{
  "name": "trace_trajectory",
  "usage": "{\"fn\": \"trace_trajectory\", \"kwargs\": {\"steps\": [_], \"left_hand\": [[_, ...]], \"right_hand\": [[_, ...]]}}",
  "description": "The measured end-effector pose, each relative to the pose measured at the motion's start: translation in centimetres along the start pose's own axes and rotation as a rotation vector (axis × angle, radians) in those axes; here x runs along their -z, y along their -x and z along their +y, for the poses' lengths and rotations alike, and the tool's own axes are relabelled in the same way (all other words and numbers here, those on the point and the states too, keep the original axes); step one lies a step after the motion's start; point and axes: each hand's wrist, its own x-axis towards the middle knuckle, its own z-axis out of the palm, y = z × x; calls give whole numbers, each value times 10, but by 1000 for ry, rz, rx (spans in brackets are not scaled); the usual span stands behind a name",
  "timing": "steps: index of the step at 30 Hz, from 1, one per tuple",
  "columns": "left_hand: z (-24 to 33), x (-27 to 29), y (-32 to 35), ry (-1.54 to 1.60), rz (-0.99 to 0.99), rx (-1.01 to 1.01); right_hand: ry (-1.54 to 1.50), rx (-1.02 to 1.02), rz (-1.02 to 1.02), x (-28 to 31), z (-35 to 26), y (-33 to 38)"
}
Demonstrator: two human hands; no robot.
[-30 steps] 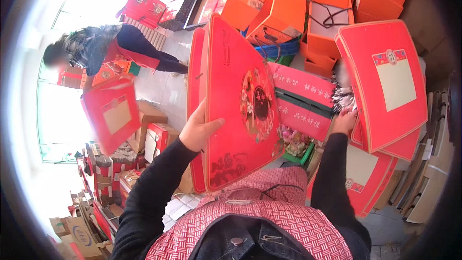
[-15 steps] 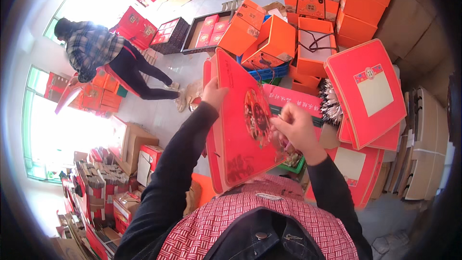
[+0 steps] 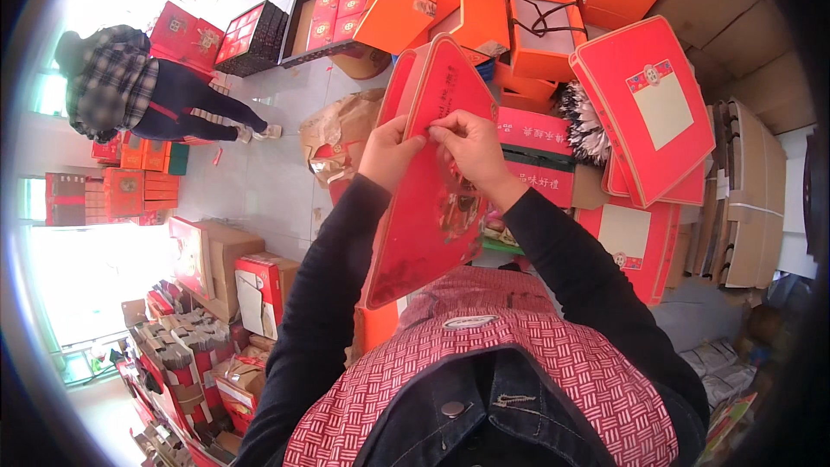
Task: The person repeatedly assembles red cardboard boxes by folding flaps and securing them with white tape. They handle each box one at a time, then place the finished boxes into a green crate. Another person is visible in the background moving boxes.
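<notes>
1. A large flat red cardboard gift box (image 3: 424,207) stands tilted on edge in front of the person's chest.
2. The left hand (image 3: 391,154) pinches its upper edge, fingers pressed together.
3. The right hand (image 3: 471,149) pinches the same edge just beside.

We hold both arms raised and bent ahead of our chest, black sleeves to the wrists. Our left hand (image 3: 391,154) and right hand (image 3: 471,149) meet close together, fingers curled and pinching.
</notes>
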Motion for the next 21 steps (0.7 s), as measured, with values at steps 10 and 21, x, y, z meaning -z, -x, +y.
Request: {"fn": "trace_trajectory", "kwargs": {"steps": [10,21], "left_hand": [[-6,4,-8,6,43,-38],[-20,-16,-14,-690,297,-508]], "right_hand": [[421,257,185,-13,-11,-4],[941,638,8,-2,-36,-14]]}}
